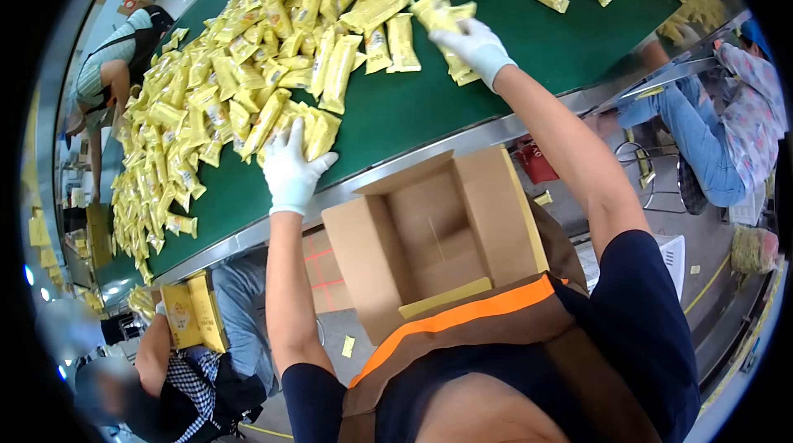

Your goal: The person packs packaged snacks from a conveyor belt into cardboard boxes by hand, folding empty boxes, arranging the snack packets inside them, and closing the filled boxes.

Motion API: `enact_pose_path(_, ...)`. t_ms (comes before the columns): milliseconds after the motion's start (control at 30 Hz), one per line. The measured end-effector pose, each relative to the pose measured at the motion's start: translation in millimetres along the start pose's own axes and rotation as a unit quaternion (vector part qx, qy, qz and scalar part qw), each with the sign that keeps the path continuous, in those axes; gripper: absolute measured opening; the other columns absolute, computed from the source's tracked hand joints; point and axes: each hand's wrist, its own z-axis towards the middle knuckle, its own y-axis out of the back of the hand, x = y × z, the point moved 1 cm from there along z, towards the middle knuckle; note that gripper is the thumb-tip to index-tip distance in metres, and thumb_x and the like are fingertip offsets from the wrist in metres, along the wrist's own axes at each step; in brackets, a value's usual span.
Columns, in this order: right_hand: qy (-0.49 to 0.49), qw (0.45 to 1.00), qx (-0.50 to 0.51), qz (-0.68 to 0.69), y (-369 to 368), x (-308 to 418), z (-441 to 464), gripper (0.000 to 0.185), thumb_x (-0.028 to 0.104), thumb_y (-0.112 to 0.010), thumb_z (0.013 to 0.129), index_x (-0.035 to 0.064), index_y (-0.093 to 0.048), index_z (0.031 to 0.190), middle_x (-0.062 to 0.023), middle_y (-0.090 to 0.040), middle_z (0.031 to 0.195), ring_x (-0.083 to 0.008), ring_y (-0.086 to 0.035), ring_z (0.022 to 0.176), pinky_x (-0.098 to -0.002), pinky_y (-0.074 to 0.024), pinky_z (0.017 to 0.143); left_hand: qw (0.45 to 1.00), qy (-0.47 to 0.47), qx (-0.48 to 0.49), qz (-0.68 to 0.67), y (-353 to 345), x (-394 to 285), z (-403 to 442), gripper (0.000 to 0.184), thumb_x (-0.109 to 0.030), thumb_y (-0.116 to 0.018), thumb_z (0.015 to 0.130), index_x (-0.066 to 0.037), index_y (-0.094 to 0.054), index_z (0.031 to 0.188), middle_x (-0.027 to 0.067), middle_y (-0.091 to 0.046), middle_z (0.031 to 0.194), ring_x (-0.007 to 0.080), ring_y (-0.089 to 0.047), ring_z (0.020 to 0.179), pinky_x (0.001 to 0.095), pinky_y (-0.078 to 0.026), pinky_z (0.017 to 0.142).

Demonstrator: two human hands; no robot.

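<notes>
Nearest the camera, a brown apron with an orange edge [462, 308] borders the landmark for this report, an open carton [501, 211], flaps spread outward and inside facing up. A loose packet [348, 347] lies on the floor to the carton's left. Just beyond the carton's left far corner, the gloved left hand [291, 169] is open, palm down, thumb apart from the fingers, against a small cluster of yellow packets [322, 130]. Beyond the carton's far edge, slightly right, the gloved right hand [479, 45] curls over several wrapped packets [459, 69]; blur there is marked, and whether the grip is firm cannot be told. The step in hand is judged to be collecting packets by hand; the next move would call for the left fingers to close around their cluster and both groups to be kept aligned (the wrappers look slick and could slide). Further out, the green belt [570, 63] runs across behind the carton, carrying a large packet heap [215, 100] to the carton's far left and beyond. Left of the carton, a co-worker handles a yellow box [183, 315]; well right of it is a person in jeans [702, 141]; at far left, past the belt, a person in a striped top [111, 59] bends forward.
</notes>
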Motion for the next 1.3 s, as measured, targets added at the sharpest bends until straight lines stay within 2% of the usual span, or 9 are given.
enact_pose_path(100,0.098,0.96,0.103,-0.243,-5,41,-26,0.084,0.064,-0.067,0.073,0.0116,-0.054,0.137,-0.0225,-0.058,0.127,-0.0366,-0.059,0.116,-0.0397,-0.0474,0.099,0.997,-0.006,0.012,0.07,2,-6,-1,0.094,-0.062,-0.076,0.068,-0.015,-0.047,0.145,0.0248,-0.055,0.13,0.0434,-0.052,0.12,0.0488,-0.047,0.097)
enact_pose_path(300,0.361,0.832,0.033,-0.42,42,42,-61,0.065,0.039,-0.077,0.07,0.0152,-0.055,0.127,-0.0119,-0.062,0.099,-0.0329,-0.064,0.093,-0.0441,-0.0462,0.079,0.999,-0.006,0.033,0.029,-1,-6,-7,0.097,-0.066,-0.07,0.073,-0.017,-0.038,0.15,0.0294,-0.05,0.132,0.0472,-0.053,0.119,0.0498,-0.048,0.096)
enact_pose_path(467,0.136,0.908,0.139,-0.371,52,30,-53,0.103,0.045,-0.078,0.064,0.0049,-0.034,0.148,-0.0223,-0.064,0.121,-0.0358,-0.062,0.111,-0.0405,-0.0478,0.095,0.994,-0.05,0.096,-0.009,24,-14,-7,0.106,-0.05,-0.08,0.066,-0.025,-0.027,0.155,0.0214,-0.057,0.115,0.0419,-0.059,0.103,0.0477,-0.048,0.094)
enact_pose_path(567,0.103,0.924,0.213,-0.3,58,17,-33,0.081,0.044,-0.079,0.066,0.0001,-0.053,0.13,-0.0185,-0.066,0.113,-0.0304,-0.065,0.103,-0.0357,-0.0494,0.091,0.992,-0.065,0.01,-0.112,33,18,13,0.107,-0.051,-0.082,0.061,-0.015,-0.036,0.15,0.0234,-0.06,0.116,0.0399,-0.059,0.105,0.0453,-0.048,0.092)
enact_pose_path(700,0.064,0.935,0.303,0.176,22,66,-46,0.068,0.043,-0.078,0.074,0.0021,-0.055,0.124,-0.0105,-0.063,0.107,-0.0177,-0.059,0.092,-0.0298,-0.0485,0.085,0.995,0.016,0.092,-0.046,26,49,37,0.114,-0.053,-0.084,0.059,-0.011,-0.032,0.152,0.0275,-0.054,0.13,0.0423,-0.052,0.121,0.0448,-0.044,0.102)
enact_pose_path(967,0.119,0.941,0.252,-0.194,-11,73,-29,0.095,0.057,-0.08,0.062,-0.0048,-0.05,0.128,-0.0239,-0.062,0.12,-0.0339,-0.062,0.11,-0.0359,-0.0472,0.096,0.983,0.014,0.133,-0.125,23,53,25,0.119,-0.055,-0.084,0.059,-0.006,-0.029,0.153,0.0291,-0.042,0.146,0.0441,-0.04,0.135,0.0449,-0.034,0.113)
enact_pose_path(1100,0.085,0.935,0.28,0.2,43,54,-7,0.078,0.046,-0.077,0.076,-0.0021,-0.051,0.131,-0.0123,-0.062,0.12,-0.0201,-0.062,0.109,-0.0312,-0.0502,0.091,0.94,0.022,0.108,-0.324,24,51,21,0.121,-0.049,-0.086,0.059,0.004,-0.028,0.151,0.0269,-0.047,0.142,0.0373,-0.046,0.132,0.039,-0.037,0.11)
enact_pose_path(1233,0.013,0.935,0.291,0.2,53,61,33,0.073,0.049,-0.072,0.081,-0.0017,-0.054,0.129,-0.0095,-0.063,0.111,-0.0152,-0.064,0.097,-0.0281,-0.0524,0.085,0.927,0.043,0.152,-0.34,19,54,29,0.119,-0.045,-0.086,0.06,0.008,-0.028,0.15,0.026,-0.046,0.143,0.0331,-0.045,0.134,0.0361,-0.036,0.111)
enact_pose_path(1300,0.044,0.953,0.301,0.001,30,59,44,0.076,0.053,-0.073,0.078,-0.0011,-0.054,0.129,-0.0112,-0.062,0.115,-0.0167,-0.061,0.103,-0.03,-0.0488,0.089,0.944,0.01,0.159,-0.288,12,60,32,0.117,-0.041,-0.086,0.063,0.008,-0.026,0.151,0.0235,-0.044,0.146,0.0298,-0.044,0.135,0.0348,-0.034,0.113)
